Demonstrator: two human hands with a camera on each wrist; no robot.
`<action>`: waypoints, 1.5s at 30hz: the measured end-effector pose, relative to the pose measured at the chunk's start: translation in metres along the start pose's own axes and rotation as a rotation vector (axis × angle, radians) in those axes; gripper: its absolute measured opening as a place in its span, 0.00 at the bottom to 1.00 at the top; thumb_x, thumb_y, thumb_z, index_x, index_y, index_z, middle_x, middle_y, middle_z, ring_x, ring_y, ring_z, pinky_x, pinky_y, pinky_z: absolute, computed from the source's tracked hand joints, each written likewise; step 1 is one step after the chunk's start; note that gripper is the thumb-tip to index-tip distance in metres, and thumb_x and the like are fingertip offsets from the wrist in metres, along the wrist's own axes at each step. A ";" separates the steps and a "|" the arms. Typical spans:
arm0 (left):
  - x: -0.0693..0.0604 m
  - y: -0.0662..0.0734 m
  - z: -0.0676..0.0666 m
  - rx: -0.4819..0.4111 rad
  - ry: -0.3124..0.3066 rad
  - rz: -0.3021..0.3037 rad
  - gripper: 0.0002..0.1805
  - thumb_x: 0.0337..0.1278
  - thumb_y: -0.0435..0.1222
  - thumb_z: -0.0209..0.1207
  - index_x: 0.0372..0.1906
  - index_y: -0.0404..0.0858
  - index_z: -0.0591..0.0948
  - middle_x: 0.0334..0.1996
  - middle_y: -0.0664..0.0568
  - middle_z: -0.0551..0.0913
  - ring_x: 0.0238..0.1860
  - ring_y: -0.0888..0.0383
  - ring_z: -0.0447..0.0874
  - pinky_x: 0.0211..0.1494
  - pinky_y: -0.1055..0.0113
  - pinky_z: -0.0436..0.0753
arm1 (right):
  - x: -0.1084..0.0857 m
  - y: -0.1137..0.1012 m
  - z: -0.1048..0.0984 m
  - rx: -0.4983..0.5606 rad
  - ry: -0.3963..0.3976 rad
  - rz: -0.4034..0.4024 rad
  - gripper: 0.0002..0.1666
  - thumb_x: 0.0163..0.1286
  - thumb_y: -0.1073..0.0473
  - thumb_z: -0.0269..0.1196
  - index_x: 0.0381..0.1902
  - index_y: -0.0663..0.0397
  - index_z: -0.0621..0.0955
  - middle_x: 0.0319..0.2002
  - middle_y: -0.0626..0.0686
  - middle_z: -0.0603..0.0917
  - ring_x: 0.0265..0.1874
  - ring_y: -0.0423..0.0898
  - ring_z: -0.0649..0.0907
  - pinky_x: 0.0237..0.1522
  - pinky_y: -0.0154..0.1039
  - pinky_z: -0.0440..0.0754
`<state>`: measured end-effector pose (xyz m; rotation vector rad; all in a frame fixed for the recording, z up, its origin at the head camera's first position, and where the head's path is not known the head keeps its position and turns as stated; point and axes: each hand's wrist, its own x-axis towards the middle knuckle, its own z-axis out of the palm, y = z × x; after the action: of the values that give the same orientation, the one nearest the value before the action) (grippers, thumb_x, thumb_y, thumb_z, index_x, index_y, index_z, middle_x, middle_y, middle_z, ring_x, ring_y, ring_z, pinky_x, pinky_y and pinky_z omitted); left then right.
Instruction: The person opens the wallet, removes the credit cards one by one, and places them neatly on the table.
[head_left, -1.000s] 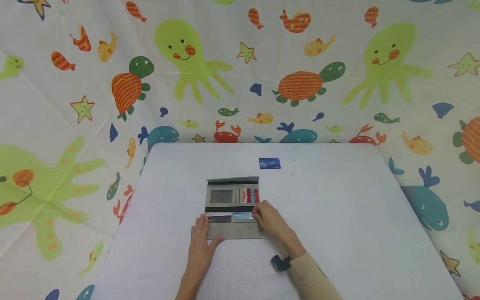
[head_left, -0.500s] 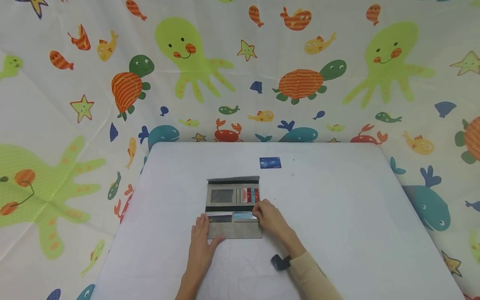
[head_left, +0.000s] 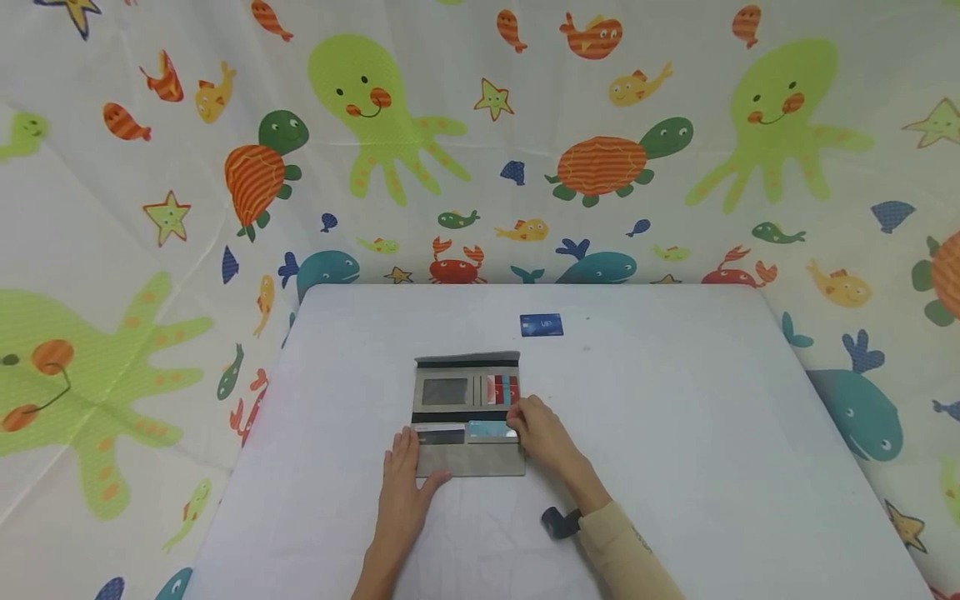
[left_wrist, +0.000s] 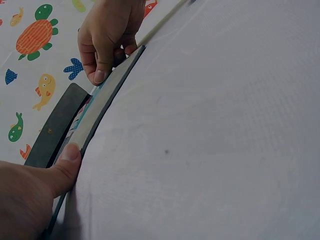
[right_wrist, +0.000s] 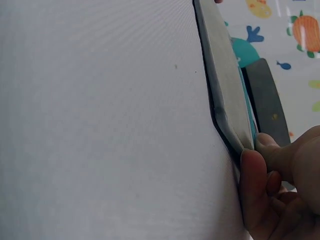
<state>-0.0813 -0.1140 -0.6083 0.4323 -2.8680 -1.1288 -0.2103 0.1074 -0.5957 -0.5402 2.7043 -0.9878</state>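
Note:
An unfolded grey wallet (head_left: 471, 461) lies on the white table. My left hand (head_left: 401, 483) rests at its left edge, fingers extended and thumb spread along the near edge; the thumb presses that edge in the left wrist view. At the right end, my right hand (head_left: 545, 433) pinches the right corner of a light blue card (head_left: 489, 429), whose lower part is hidden in a slot. Left of it, a dark card (head_left: 441, 436) sits in the neighbouring slot. Red cards (head_left: 504, 390) fill the upper right slots, beside a dark window (head_left: 445, 392).
A blue VIP card (head_left: 542, 325) lies on the table (head_left: 660, 400) beyond the wallet. A black strapped device (head_left: 559, 523) is at my right wrist. A curtain (head_left: 450, 75) printed with sea animals hangs behind and along the sides.
My right hand has shifted slightly away from me, and a little more of the light blue card shows above its slot. The left hand has stayed in place.

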 end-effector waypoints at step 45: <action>0.001 -0.003 0.002 0.011 -0.012 0.007 0.51 0.57 0.50 0.68 0.78 0.32 0.56 0.80 0.40 0.52 0.82 0.42 0.44 0.85 0.48 0.42 | -0.003 0.006 -0.005 0.112 -0.014 0.073 0.17 0.66 0.55 0.70 0.44 0.59 0.79 0.37 0.52 0.75 0.29 0.40 0.75 0.26 0.28 0.77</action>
<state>-0.0821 -0.1148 -0.6119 0.4163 -2.8847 -1.1194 -0.2109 0.1158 -0.5959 -0.4232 2.6175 -1.1038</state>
